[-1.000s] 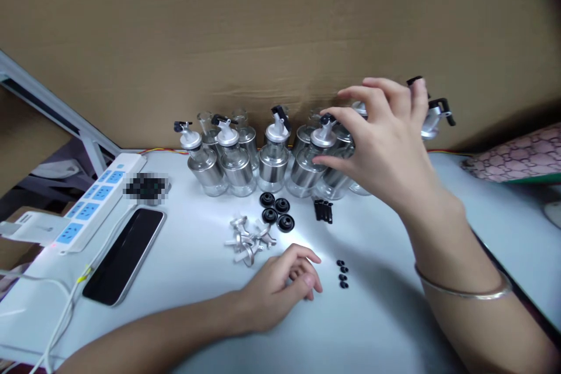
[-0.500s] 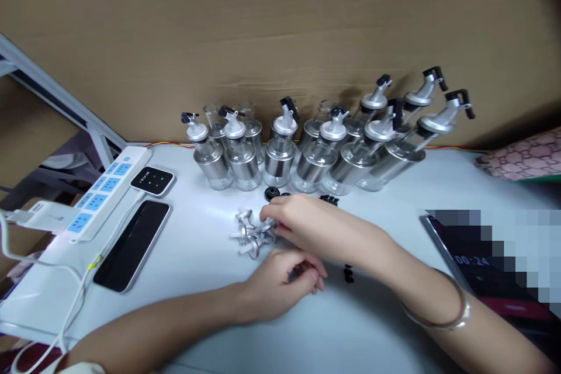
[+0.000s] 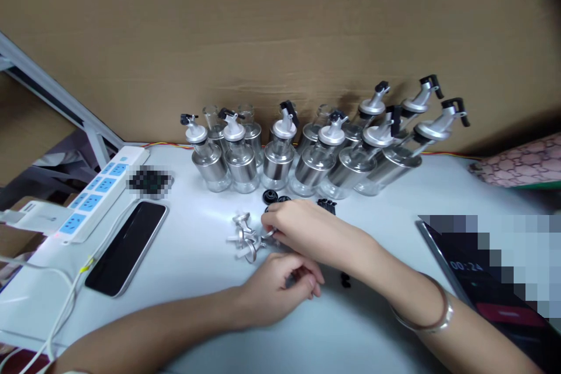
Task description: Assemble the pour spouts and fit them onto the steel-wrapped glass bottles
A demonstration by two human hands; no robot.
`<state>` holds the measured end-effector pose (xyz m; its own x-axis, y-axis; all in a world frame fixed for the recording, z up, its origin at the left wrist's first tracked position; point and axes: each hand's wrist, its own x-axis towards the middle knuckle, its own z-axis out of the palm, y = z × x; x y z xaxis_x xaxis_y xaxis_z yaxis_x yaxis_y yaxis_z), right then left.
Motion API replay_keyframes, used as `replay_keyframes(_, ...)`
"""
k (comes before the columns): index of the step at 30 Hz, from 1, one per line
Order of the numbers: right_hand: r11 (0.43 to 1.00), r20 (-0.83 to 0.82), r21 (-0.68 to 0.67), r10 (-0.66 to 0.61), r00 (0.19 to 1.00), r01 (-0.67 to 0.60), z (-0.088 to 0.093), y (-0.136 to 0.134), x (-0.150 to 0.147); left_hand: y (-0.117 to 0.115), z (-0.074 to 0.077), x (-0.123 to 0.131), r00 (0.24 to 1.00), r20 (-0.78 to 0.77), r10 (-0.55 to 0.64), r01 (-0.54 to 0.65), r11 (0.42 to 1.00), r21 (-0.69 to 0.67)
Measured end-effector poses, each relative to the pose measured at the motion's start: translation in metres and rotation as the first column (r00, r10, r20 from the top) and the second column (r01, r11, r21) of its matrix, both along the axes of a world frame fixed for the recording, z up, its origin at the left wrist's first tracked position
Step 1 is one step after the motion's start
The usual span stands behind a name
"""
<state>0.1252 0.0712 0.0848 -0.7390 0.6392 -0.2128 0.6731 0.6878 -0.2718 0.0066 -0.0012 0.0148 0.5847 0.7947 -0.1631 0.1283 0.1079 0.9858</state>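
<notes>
My right hand [image 3: 302, 228] reaches left across the white table [image 3: 197, 304] and pinches a silver spout part at the right edge of a small pile of silver spouts [image 3: 243, 236]. My left hand [image 3: 284, 286] rests on the table just below, fingers curled; what is inside them is hidden. Black round gaskets [image 3: 272, 197] lie partly hidden behind my right hand, and black pins [image 3: 326, 204] show beside it. A few small black rings [image 3: 345, 280] lie under my right forearm. A row of glass bottles with silver pourer caps [image 3: 280, 152] stands along the back.
A white and blue power strip [image 3: 94, 196], a blurred small device [image 3: 149, 181] and a black phone [image 3: 127, 248] lie at the left. A dark tablet [image 3: 482, 280], partly blurred, lies at the right. A cardboard wall [image 3: 280, 35] closes the back. Patterned pink cloth [image 3: 521, 160] lies far right.
My right hand came down from the bottles at the back right to the silver spout pile and closed on one piece. My left hand stayed put with fingers curled.
</notes>
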Motion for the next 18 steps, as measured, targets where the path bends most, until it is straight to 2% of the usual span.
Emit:
replay_keyframes(2,1.000,-0.068,-0.002,-0.009,0.998,0.009,0.006,0.001,0.007,0.000,0.002,0.000,1.000,-0.027,-0.011,0.010,1.000,-0.004)
replay_keyframes(5,0.998,-0.295,-0.034,-0.061,0.954,0.054,0.019,0.002,0.021,0.000,0.002,-0.001,1.000,-0.005,-0.018,0.018,1.000,-0.015)
replay_keyframes(7,0.988,-0.420,-0.124,-0.137,0.897,0.092,0.024,0.000,0.031,0.000,0.000,-0.001,0.998,0.054,-0.009,0.011,0.999,-0.035)
replay_keyframes(9,0.953,-0.498,-0.274,-0.253,0.829,0.126,0.023,-0.005,0.040,0.001,-0.005,-0.001,0.992,0.127,0.020,-0.012,0.998,-0.061)
replay_keyframes(11,0.866,-0.549,-0.483,-0.416,0.724,0.131,0.014,-0.011,0.048,0.001,-0.008,-0.001,0.982,0.183,0.054,-0.039,0.996,-0.081)
replay_keyframes(14,0.620,-0.515,-0.783,-0.693,0.505,0.053,-0.009,-0.023,0.056,0.002,-0.010,0.000,0.976,0.206,0.074,-0.055,0.994,-0.095)
replay_keyframes(16,0.467,-0.428,-0.884,-0.826,0.366,0.022,-0.024,-0.030,0.060,0.002,-0.009,0.000,0.977,0.200,0.070,-0.049,0.993,-0.106)
replay_keyframes(18,0.375,-0.354,-0.927,-0.891,0.284,0.022,-0.034,-0.035,0.063,0.003,-0.006,-0.001,0.980,0.186,0.067,-0.047,0.992,-0.114)
